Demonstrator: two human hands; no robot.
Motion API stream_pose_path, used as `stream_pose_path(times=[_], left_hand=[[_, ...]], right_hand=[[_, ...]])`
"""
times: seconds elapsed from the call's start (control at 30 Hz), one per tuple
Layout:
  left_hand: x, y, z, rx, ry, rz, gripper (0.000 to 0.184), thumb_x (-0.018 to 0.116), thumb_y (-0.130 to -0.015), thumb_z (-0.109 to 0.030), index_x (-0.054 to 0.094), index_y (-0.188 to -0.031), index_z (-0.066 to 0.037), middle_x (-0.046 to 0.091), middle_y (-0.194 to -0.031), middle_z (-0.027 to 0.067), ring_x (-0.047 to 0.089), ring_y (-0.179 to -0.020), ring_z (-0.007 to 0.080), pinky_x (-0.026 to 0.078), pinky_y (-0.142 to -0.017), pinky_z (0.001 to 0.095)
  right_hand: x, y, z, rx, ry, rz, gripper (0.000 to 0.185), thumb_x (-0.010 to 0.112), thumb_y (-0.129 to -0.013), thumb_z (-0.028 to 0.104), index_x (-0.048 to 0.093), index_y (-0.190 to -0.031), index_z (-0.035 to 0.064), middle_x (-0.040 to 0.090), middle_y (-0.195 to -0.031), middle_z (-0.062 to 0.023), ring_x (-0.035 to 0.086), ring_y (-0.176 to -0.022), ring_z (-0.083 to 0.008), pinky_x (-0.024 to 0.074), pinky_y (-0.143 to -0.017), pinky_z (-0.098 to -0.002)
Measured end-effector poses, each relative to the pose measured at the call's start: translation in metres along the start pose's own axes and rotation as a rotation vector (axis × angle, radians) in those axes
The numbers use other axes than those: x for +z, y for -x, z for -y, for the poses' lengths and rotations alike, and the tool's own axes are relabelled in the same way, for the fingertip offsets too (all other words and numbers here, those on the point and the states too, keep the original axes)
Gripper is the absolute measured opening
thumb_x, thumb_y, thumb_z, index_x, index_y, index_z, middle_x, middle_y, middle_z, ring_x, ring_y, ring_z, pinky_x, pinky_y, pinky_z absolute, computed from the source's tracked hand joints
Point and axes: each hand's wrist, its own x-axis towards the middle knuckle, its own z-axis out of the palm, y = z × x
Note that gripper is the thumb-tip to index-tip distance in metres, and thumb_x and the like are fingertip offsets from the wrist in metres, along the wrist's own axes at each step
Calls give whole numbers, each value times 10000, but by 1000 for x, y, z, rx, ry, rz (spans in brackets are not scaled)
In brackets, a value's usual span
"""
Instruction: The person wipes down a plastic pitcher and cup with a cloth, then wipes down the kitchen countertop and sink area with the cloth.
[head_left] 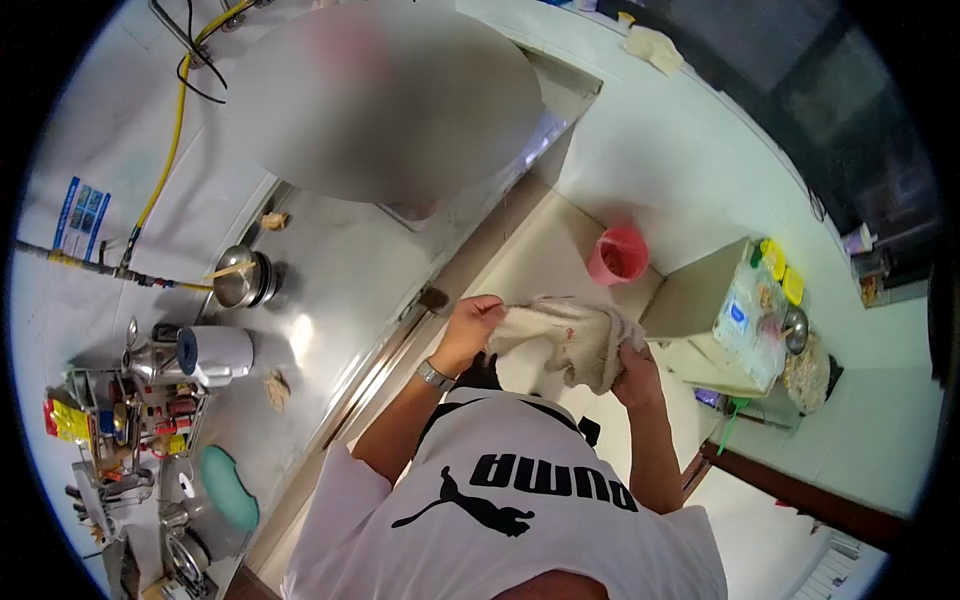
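Observation:
A light, fuzzy cloth (575,338) with a few small reddish marks hangs bunched between my two hands, in front of my white shirt. My left hand (473,332), with a metal watch on its wrist, pinches one end of the cloth. The other end is gripped by my right hand (634,375), whose fingers are partly hidden behind the fabric. The cloth sags in folds over the floor.
A metal counter (330,300) runs along the left with bowls (241,286), a white jug (222,352), a green board (229,487) and a utensil rack. A pink bucket (618,256) stands on the floor beside a cabinet (700,320). A large blur covers the upper middle.

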Motion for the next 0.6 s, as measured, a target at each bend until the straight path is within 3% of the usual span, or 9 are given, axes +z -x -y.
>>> stream_pose_path(times=[0.03, 0.1, 0.17, 0.3, 0.4, 0.47, 0.5, 0.57, 0.6], left_hand=[[-4, -14, -5, 9, 17, 1, 106, 533, -864, -71, 609, -842, 0, 568, -716, -19, 504, -621, 58, 411, -550, 203], [-8, -37, -15, -71, -88, 81, 112, 532, -871, -89, 612, -841, -17, 560, -707, -20, 500, -597, 55, 409, -506, 208], [-16, -62, -18, -9, -61, 163, 135, 529, -881, -120, 611, -852, -18, 553, -694, -19, 494, -557, 62, 410, -474, 219], [-33, -97, -49, -98, -243, 328, 169, 560, -870, -165, 601, -867, -1, 544, -652, 7, 493, -522, 81, 423, -477, 249], [-46, -120, -56, 23, -417, 274, 177, 562, -867, -170, 593, -873, 4, 541, -627, 15, 488, -514, 80, 420, -477, 253], [-56, -135, -44, 245, -417, 86, 225, 586, -838, -183, 587, -917, 28, 537, -582, 49, 473, -472, 107, 399, -446, 282], [-61, -139, -47, 240, -408, 75, 225, 586, -838, -183, 587, -917, 28, 537, -582, 49, 473, -472, 107, 399, -446, 282], [-74, -145, -55, -91, -259, -59, 255, 592, -826, -145, 575, -997, 44, 548, -620, 49, 499, -550, 96, 405, -456, 281], [-82, -151, -51, -94, -249, -71, 255, 592, -826, -145, 575, -997, 44, 548, -620, 49, 499, -550, 96, 405, -456, 281]], right_hand=[[9, -10, 7, -3, 19, 0, 454, 567, -867, 179, 383, -1267, 67, 474, -1246, -90, 474, -1136, -251, 414, -933, -441], [33, -25, 23, -163, -65, 211, 652, 578, -842, 393, 312, -1343, 71, 419, -1319, -102, 404, -1212, -289, 341, -1008, -463], [56, -44, 37, -107, -133, 183, 637, 593, -848, 338, 287, -1352, 98, 406, -1323, -78, 391, -1222, -297, 342, -1000, -487], [103, -83, 58, -180, -168, 378, 657, 646, -804, 249, 303, -1346, 107, 411, -1322, -77, 379, -1233, -294, 331, -1006, -485], [113, -126, 69, -200, -90, 417, 643, 659, -768, 139, 342, -1326, 105, 422, -1310, -77, 380, -1232, -285, 339, -1003, -472], [115, -155, 79, -179, -47, 379, 636, 659, -746, 83, 367, -1311, 102, 430, -1301, -78, 384, -1229, -279, 344, -1000, -465], [122, -171, 87, -185, 59, 343, 635, 627, -749, 83, 347, -1319, 79, 421, -1306, -94, 402, -1211, -284, 347, -999, -452], [137, -204, 103, -180, 170, 314, 635, 596, -751, 83, 328, -1326, 57, 413, -1311, -109, 420, -1192, -289, 350, -997, -440], [146, -225, 110, -132, 468, 160, 584, 603, -719, 33, 396, -1265, 58, 463, -1243, -84, 453, -1136, -242, 375, -960, -393]])
